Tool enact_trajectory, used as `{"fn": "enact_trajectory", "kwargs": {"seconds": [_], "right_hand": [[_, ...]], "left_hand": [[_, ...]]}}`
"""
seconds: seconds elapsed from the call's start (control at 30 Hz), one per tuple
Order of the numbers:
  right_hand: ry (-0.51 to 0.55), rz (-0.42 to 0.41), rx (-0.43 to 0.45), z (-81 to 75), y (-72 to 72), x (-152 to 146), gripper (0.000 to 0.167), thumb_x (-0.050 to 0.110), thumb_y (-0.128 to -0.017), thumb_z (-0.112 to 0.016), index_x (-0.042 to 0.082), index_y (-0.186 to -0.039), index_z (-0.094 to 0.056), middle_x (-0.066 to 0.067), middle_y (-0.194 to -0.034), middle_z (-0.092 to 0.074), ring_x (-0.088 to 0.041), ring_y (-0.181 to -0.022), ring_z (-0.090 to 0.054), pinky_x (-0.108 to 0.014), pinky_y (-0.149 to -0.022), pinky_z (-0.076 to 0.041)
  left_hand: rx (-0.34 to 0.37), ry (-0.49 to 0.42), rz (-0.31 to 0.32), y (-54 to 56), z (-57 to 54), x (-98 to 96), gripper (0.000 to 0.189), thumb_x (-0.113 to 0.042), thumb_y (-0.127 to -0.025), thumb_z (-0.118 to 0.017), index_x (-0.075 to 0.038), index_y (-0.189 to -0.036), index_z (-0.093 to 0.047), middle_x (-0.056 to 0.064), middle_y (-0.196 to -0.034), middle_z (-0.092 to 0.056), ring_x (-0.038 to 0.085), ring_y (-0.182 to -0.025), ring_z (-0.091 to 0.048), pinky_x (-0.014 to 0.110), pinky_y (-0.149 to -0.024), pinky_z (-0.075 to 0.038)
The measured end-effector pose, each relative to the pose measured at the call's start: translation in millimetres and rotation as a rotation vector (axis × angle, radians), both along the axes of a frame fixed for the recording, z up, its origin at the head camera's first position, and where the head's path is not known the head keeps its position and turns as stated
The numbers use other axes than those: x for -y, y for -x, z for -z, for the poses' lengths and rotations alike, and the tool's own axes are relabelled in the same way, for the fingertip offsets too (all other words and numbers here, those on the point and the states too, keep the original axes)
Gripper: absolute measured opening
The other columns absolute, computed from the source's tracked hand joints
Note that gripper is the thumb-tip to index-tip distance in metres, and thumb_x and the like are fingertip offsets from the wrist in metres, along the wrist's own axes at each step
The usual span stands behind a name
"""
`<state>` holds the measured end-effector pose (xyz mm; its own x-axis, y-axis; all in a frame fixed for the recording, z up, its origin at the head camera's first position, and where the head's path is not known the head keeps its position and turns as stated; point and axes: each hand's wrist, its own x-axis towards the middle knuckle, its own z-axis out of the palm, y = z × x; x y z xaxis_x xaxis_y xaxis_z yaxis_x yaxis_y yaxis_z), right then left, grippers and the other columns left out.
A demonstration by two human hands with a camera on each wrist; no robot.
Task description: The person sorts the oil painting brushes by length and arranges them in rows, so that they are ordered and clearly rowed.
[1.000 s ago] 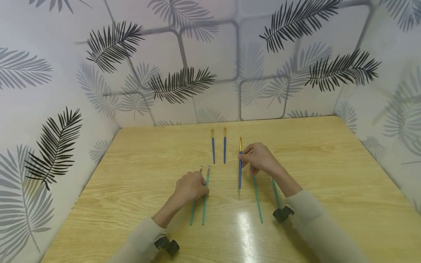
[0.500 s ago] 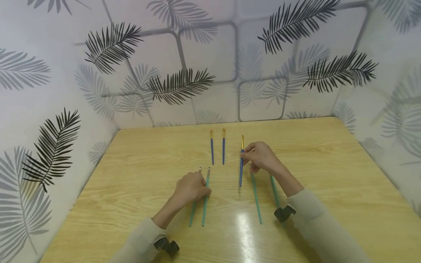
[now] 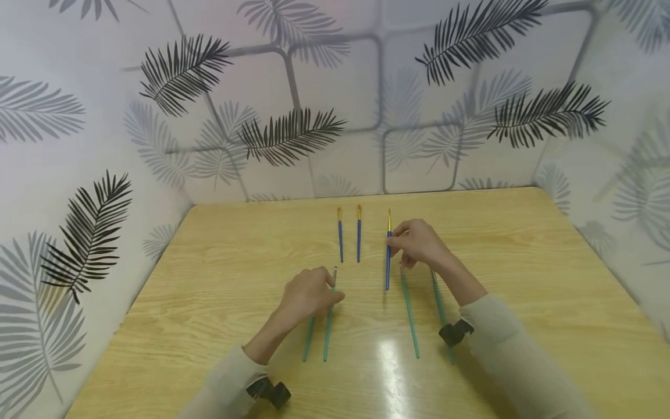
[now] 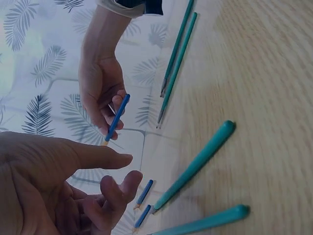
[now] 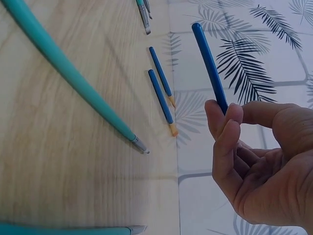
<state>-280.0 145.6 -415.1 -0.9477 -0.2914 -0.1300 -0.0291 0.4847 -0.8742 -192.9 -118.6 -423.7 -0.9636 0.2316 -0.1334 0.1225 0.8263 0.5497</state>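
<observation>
Blue brush (image 3: 388, 265) pinched in the right hand (image 3: 420, 241)
Thumb and fingertips grip its handle, bristles beyond them; the left hand (image 3: 307, 295), thumb and fingers parted, hovers over two teal brushes (image 3: 328, 337).

I count three blue paintbrushes (image 3: 359, 240), one in my right grip (image 3: 420, 241) and two on the desk (image 3: 220, 256), plus four green paintbrushes (image 3: 410, 317), two to each side. I see two pale sleeves (image 3: 515, 349) and two black wrist devices (image 3: 456, 332).

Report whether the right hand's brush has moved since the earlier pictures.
Yes: in the head view the held brush has shifted up, toward the table's back edge, and slightly right.
</observation>
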Motion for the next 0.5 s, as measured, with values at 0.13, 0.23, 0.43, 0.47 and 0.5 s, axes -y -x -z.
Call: {"fn": "enact_trajectory", "kwargs": {"seconds": [0.13,0.23,0.43,0.47,0.5], "right_hand": [[-0.005,-0.007,0.01,-2.9,4.5,0,0.037,0.017,-0.102,-0.065,-0.01,-0.127,-0.062,-0.024,-0.099,-0.076,-0.014,-0.049,-0.062,-0.033,-0.053,-0.059],[-0.012,-0.008,0.016,-4.5,8.6,1,0.039,0.018,-0.102,-0.064,-0.011,-0.129,-0.061,-0.022,-0.099,-0.076,-0.015,-0.05,-0.063,-0.032,-0.054,-0.058],[-0.021,-0.002,0.014,-8.5,16.0,3,0.037,0.017,-0.103,-0.06,-0.011,-0.129,-0.061,-0.015,-0.095,-0.076,-0.016,-0.053,-0.064,-0.028,-0.055,-0.056],[-0.021,-0.002,0.014,-9.0,17.0,4,0.037,0.017,-0.103,-0.06,-0.011,-0.128,-0.061,-0.015,-0.095,-0.076,-0.016,-0.053,-0.064,-0.027,-0.056,-0.056],[-0.021,-0.002,0.015,-9.5,17.9,5,0.037,0.016,-0.103,-0.059,-0.011,-0.128,-0.061,-0.015,-0.095,-0.076,-0.016,-0.053,-0.064,-0.027,-0.056,-0.055]], "left_hand": [[-0.022,-0.036,0.036,0.5,-2.1,-1.1,0.026,-0.018,-0.09,-0.072,0.0,-0.107,-0.076,0.009,-0.083,-0.077,0.008,-0.043,-0.055,0.016,-0.039,-0.029],[-0.011,-0.078,0.06,0.1,-3.2,-2.3,0.021,-0.018,-0.09,-0.07,-0.003,-0.104,-0.074,0.009,-0.091,-0.078,0.017,-0.05,-0.067,0.02,-0.042,-0.04],[0.024,-0.142,0.077,0.8,-4.3,-8.3,0.019,-0.019,-0.09,-0.071,-0.006,-0.105,-0.072,0.001,-0.08,-0.075,0.024,-0.055,-0.072,0.028,-0.055,-0.05],[0.025,-0.149,0.081,1.2,-4.3,-9.4,0.02,-0.019,-0.091,-0.071,-0.006,-0.105,-0.072,0.002,-0.08,-0.075,0.024,-0.056,-0.072,0.029,-0.056,-0.05],[0.026,-0.155,0.087,1.5,-4.5,-10.5,0.02,-0.018,-0.091,-0.071,-0.006,-0.106,-0.072,0.003,-0.08,-0.075,0.025,-0.056,-0.072,0.029,-0.056,-0.05]]}}
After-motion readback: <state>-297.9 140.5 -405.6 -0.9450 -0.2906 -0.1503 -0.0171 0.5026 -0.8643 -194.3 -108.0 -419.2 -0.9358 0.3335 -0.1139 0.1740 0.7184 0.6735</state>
